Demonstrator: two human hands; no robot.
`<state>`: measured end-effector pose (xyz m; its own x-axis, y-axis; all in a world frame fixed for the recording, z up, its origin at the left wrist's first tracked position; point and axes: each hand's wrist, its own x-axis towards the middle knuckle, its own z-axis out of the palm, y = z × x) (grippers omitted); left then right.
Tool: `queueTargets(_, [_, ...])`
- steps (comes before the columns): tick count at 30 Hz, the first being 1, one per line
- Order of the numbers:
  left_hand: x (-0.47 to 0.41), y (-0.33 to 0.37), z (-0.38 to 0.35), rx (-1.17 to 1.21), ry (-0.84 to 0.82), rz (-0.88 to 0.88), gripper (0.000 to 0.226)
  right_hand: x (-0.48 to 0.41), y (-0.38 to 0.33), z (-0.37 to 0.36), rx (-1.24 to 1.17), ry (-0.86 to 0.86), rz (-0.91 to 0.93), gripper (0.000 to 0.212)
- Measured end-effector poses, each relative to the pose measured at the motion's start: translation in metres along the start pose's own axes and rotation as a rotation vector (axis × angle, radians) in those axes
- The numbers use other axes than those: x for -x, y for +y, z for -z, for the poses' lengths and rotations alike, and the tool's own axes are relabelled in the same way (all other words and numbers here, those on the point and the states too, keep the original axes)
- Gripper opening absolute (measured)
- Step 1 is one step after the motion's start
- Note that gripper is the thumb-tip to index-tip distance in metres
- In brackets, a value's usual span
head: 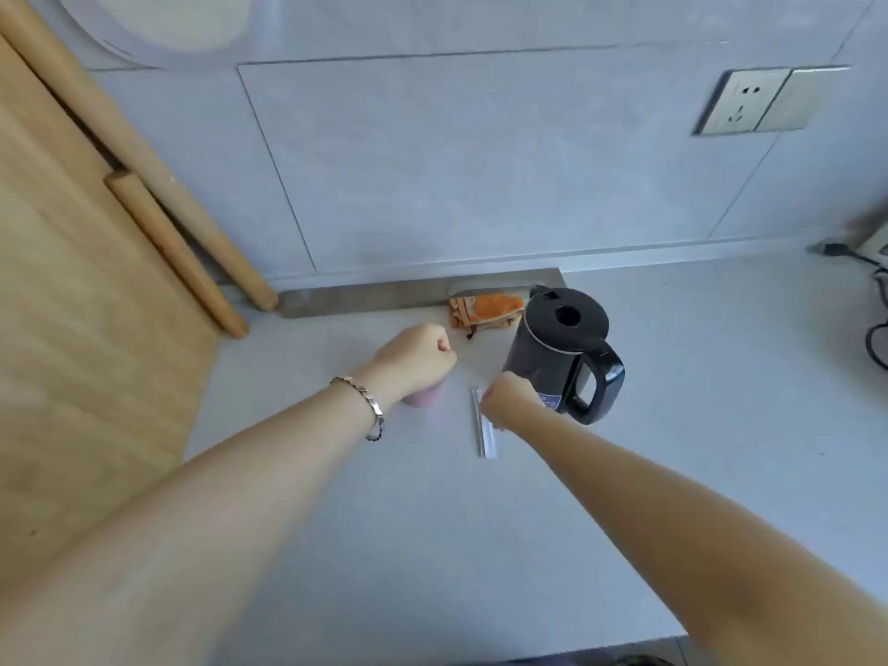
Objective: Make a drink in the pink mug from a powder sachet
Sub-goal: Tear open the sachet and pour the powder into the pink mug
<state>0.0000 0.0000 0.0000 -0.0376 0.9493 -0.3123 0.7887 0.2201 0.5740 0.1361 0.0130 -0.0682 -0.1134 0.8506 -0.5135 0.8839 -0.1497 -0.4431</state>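
The pink mug (pixel 426 395) stands on the grey counter, mostly hidden under my left hand (pixel 417 354). That hand is curled over the mug's top and seems to grip it; the fingertips are out of sight. A long thin white powder sachet (pixel 482 427) lies flat just right of the mug. My right hand (pixel 510 400) reaches down onto the sachet's right edge with curled fingers that pinch it. A black electric kettle (pixel 560 350) with its lid closed stands right behind my right hand, handle pointing right.
An orange cloth (pixel 487 311) lies by the back wall next to a metal strip (pixel 365 298). A wooden cabinet panel (pixel 81 305) bounds the counter on the left. A wall socket (pixel 742 102) and black cables (pixel 877 329) are at the right. The counter's front edge (pixel 480 651) runs near me.
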Motion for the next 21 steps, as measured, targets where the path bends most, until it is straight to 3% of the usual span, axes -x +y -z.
queueTargets(5, [-0.006,-0.018,-0.015,0.053,0.0,0.062,0.019,-0.01,0.013,-0.039,0.084,-0.018,-0.112,0.042])
queueTargets(11, [-0.017,-0.031,-0.027,0.057,-0.052,0.096,0.018,-0.026,0.027,-0.061,0.017,0.038,-0.216,0.035])
queueTargets(14, [-0.018,-0.036,-0.032,0.056,-0.072,0.116,0.021,-0.027,0.035,-0.055,-0.153,-0.066,-0.253,0.019])
queueTargets(18, [-0.011,-0.031,-0.037,0.155,-0.113,0.14,0.011,-0.01,0.038,-0.035,-0.378,-0.17,-0.181,0.017])
queueTargets(21, [-0.003,-0.018,-0.033,0.269,-0.181,0.123,0.035,0.014,0.035,-0.012,-0.462,-0.222,-0.017,0.02])
